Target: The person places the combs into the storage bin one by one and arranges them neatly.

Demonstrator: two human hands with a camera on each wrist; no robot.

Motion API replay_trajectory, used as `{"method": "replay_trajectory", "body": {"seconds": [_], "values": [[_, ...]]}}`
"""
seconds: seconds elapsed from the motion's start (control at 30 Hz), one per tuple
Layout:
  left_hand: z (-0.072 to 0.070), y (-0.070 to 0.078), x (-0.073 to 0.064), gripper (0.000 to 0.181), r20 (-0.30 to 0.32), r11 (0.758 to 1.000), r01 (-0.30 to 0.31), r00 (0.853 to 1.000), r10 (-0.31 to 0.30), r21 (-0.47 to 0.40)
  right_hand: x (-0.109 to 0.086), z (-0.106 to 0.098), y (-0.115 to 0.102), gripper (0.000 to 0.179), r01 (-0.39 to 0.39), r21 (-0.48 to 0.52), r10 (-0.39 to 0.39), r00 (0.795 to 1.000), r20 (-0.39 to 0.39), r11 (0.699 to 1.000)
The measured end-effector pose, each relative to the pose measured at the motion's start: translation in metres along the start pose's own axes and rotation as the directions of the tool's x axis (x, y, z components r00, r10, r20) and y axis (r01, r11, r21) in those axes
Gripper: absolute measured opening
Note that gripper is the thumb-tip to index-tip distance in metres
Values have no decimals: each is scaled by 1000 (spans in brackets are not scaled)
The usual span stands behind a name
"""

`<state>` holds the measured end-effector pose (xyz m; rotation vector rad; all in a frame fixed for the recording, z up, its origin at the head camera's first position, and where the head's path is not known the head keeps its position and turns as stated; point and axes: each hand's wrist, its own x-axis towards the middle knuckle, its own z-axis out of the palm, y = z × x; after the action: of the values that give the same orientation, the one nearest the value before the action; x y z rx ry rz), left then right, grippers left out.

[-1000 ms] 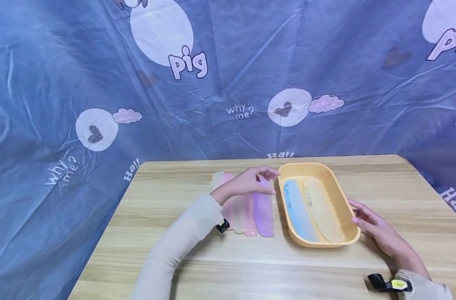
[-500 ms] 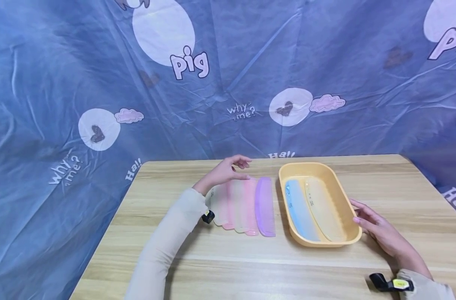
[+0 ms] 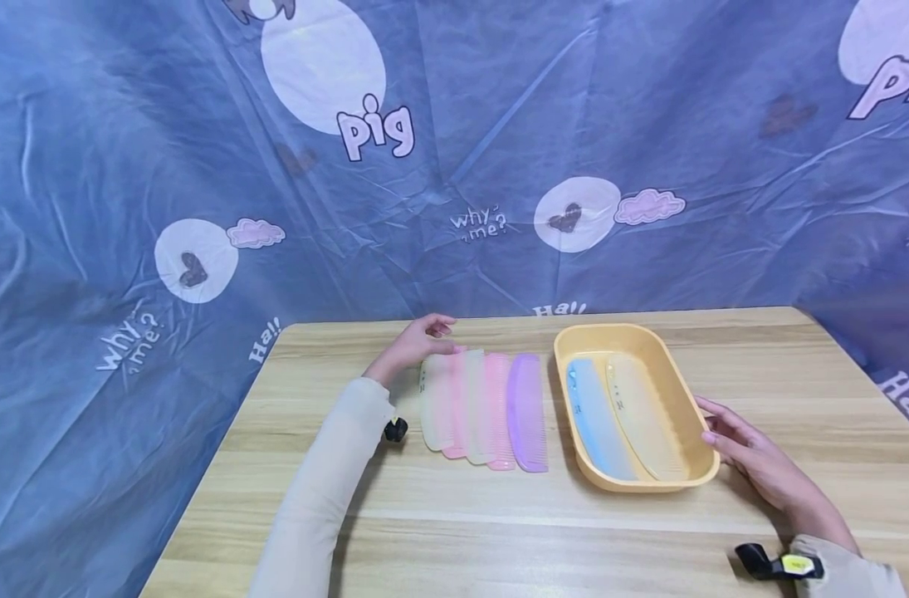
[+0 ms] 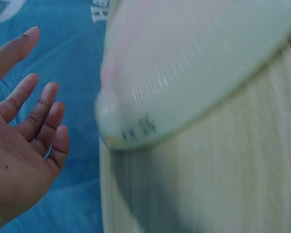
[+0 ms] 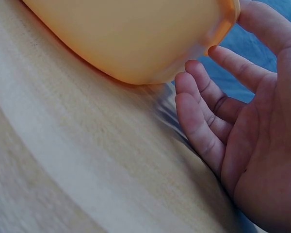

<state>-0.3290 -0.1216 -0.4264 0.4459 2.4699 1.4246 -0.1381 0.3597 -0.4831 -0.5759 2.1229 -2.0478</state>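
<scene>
My left hand (image 3: 418, 340) hovers at the far end of a row of combs, its fingers loosely bent and holding nothing. Nearest to it lies a pale green comb (image 3: 435, 407); the left wrist view shows that comb's printed end just apart from the fingers. Pink and pale green combs overlap beside it, with a purple comb (image 3: 526, 415) at the right end. At the right side of a yellow plastic tray (image 3: 693, 407), my right hand (image 3: 760, 465) pinches the rim, thumb over it and index finger against the outside. Inside the tray lie a blue comb (image 3: 599, 423) and a yellow comb (image 3: 644, 419).
The wooden table (image 3: 499, 540) ends at the back against a blue printed curtain (image 3: 424, 166). Black wrist devices (image 3: 779, 565) sit at both sleeve cuffs.
My left hand has moved left from beside the tray, across the row of combs, to its left end, uncovering the purple and pink ones. The right hand and tray stay put.
</scene>
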Motion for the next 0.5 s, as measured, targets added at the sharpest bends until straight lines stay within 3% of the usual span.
{"method": "replay_trajectory", "body": {"seconds": [0.5], "values": [[-17, -43, -7, 60, -9, 992, 126, 992, -126, 6, 0, -2, 2, 58, -6, 12, 5, 1000, 25, 1000]]}}
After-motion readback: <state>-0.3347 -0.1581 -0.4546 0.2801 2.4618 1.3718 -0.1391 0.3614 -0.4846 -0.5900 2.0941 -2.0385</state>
